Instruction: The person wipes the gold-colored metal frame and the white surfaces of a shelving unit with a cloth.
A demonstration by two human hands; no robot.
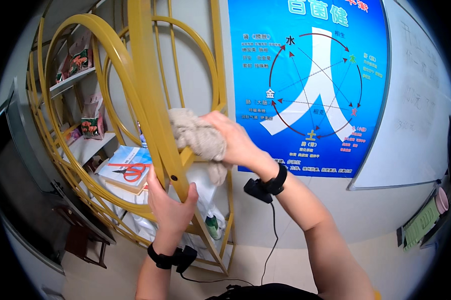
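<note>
My right hand [236,140] grips a crumpled beige-grey cloth [197,133]. The cloth lies bunched against the side of a gold-painted metal shelving unit [144,67], next to a short crossbar, and one end hangs down below my fingers. Lower down, my left hand [171,204] is wrapped around the unit's front corner post, thumb on the right side. Behind that post, scissors with red handles [134,172] rest on a stack of books or booklets [129,157] on a shelf. Part of the cloth is hidden by the post.
Printed bags [93,118] stand on white shelves inside the round gold frame. A blue poster [248,142] and a whiteboard [405,150], both bearing writing, are on the wall. A dark wooden chair [83,240] stands at lower left. Cables [275,232] run from my wrist-worn devices.
</note>
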